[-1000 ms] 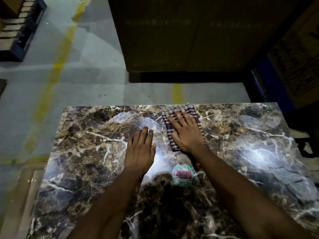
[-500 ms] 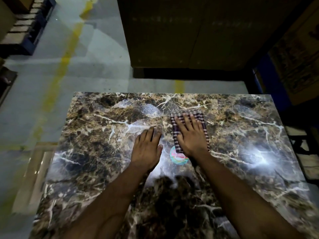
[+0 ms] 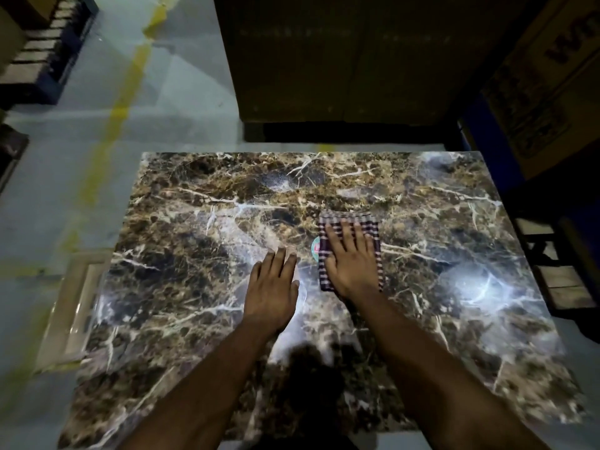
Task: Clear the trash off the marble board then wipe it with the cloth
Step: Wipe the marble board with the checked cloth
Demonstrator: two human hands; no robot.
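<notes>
A dark brown marble board point(image 3: 181, 241) with white veins lies flat below me. My right hand point(image 3: 349, 258) presses flat, fingers straight, on a folded purple-and-white checked cloth point(image 3: 373, 228) near the board's middle. A round teal-and-pink sticker point(image 3: 315, 246) peeks out at the cloth's left edge, mostly covered by it. My left hand point(image 3: 272, 287) rests flat on the bare marble just left of the cloth, fingers straight and together.
Grey concrete floor with a yellow painted line point(image 3: 120, 102) lies to the left. A large dark box point(image 3: 341, 60) stands beyond the board's far edge. Cardboard cartons point(image 3: 545, 76) stand at the right, a pallet point(image 3: 48, 43) at the far left, a pale tile point(image 3: 74, 306) beside the board.
My right hand has drawn the cloth toward me from the far edge, over the sticker, which is now mostly covered. My left hand stays flat beside it. The view has shifted forward.
</notes>
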